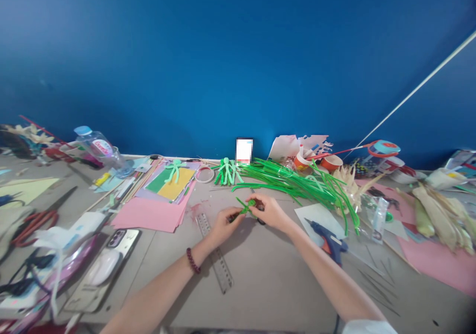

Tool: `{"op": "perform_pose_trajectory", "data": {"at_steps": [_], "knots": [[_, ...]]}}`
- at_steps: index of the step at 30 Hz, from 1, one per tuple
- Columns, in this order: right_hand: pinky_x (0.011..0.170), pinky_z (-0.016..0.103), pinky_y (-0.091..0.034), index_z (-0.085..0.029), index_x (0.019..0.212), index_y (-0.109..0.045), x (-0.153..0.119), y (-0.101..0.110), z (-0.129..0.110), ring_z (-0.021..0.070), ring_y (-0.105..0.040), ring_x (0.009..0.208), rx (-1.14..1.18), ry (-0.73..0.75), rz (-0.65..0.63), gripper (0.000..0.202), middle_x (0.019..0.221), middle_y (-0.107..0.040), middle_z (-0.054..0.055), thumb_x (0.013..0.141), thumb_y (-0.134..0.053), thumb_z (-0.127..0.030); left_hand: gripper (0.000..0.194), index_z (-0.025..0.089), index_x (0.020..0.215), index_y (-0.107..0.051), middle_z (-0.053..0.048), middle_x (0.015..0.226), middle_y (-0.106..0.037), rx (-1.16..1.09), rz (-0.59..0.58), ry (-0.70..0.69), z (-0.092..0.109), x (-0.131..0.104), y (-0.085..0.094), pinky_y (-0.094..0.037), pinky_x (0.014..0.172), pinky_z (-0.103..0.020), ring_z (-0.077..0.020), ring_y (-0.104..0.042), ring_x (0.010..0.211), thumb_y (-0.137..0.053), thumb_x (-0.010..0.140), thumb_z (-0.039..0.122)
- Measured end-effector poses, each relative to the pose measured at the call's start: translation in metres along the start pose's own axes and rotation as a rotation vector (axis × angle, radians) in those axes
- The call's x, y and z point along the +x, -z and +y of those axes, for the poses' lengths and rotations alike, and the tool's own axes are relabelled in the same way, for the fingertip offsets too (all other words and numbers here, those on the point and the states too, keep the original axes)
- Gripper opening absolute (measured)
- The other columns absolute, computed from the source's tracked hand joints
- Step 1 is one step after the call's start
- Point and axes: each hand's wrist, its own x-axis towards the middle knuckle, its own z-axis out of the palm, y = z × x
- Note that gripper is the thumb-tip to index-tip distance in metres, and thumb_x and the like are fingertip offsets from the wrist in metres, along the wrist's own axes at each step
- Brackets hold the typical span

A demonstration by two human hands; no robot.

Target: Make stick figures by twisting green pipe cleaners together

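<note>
Green pipe cleaner [246, 207], light and bendable, pinched at both ends between left hand [223, 223] and right hand [270, 211], above cluttered surface [267, 274]; likely best gripped near bends.

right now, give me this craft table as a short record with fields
left hand: pinches one end of the green pipe cleaner piece
right hand: grips its other end
ruler: clear, flat on the table under the left wrist
glue gun: blue, lying right of the right forearm
pipe cleaner pile: loose green lengths behind the hands
pink paper: left of the hands
</note>
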Motion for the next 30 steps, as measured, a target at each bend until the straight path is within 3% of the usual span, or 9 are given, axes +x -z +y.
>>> {"op": "perform_pose_trajectory", "data": {"at_steps": [4, 11, 16, 21, 24, 30], "knots": [[0.054, 0.023, -0.04, -0.016, 0.087, -0.066, -0.001, 0.004, -0.001, 0.0131, -0.052, 0.058, -0.011, -0.073, -0.057, 0.019, 0.065, -0.061, 0.001, 0.073, -0.057, -0.025, 0.024, 0.019, 0.087, -0.072, -0.007, 0.077, -0.069, 0.106, -0.001, -0.074, 0.001, -0.003, 0.0, -0.043, 0.066, -0.028, -0.0185, -0.059, 0.07, -0.056, 0.08, 0.035], [0.055, 0.023, -0.041, -0.017, 0.082, -0.066, -0.002, -0.003, 0.002, 0.0135, -0.054, 0.059, 0.021, -0.089, 0.004, 0.016, 0.066, -0.061, 0.001, 0.071, -0.057, -0.024, 0.027, 0.019, 0.09, -0.071, -0.006, 0.072, -0.066, 0.203, -0.009, -0.171, -0.001, -0.004, 0.001, -0.042, 0.062, -0.027, -0.0164, -0.057, 0.065, -0.049, 0.086, 0.034], [0.055, 0.024, -0.042, -0.017, 0.086, -0.065, 0.0, -0.001, 0.005, 0.0126, -0.053, 0.058, 0.08, -0.099, -0.015, 0.018, 0.066, -0.06, 0.001, 0.072, -0.059, -0.027, 0.023, 0.019, 0.088, -0.071, -0.007, 0.074, -0.067, 0.122, 0.014, -0.121, -0.001, -0.004, 0.001, -0.043, 0.066, -0.029, -0.0176, -0.058, 0.067, -0.054, 0.083, 0.034], [0.067, 0.028, -0.048, -0.019, 0.108, -0.06, 0.002, -0.002, 0.006, 0.0153, -0.059, 0.073, 0.336, -0.146, -0.053, 0.046, 0.086, -0.064, 0.003, 0.065, -0.071, -0.031, 0.022, 0.019, 0.087, -0.071, -0.007, 0.083, -0.07, -0.01, 0.082, -0.02, 0.0, -0.003, -0.001, -0.044, 0.07, -0.03, -0.0187, -0.06, 0.072, -0.058, 0.079, 0.035], [0.066, 0.029, -0.049, -0.017, 0.099, -0.064, 0.003, -0.007, 0.008, 0.0159, -0.06, 0.072, 0.446, -0.226, -0.096, 0.04, 0.086, -0.065, 0.005, 0.065, -0.072, -0.037, 0.025, 0.017, 0.084, -0.071, -0.007, 0.079, -0.07, -0.081, 0.087, 0.049, 0.006, -0.001, -0.001, -0.044, 0.064, -0.028, -0.0173, -0.058, 0.067, -0.06, 0.077, 0.038], [0.069, 0.028, -0.048, -0.021, 0.109, -0.065, 0.005, -0.005, 0.013, 0.0168, -0.06, 0.082, 0.402, -0.156, 0.071, 0.043, 0.098, -0.066, 0.005, 0.07, -0.069, -0.039, 0.027, 0.014, 0.078, -0.069, -0.003, 0.065, -0.064, -0.103, 0.069, 0.099, 0.01, 0.0, 0.0, -0.041, 0.057, -0.025, -0.0141, -0.052, 0.059, -0.061, 0.075, 0.04]]}}
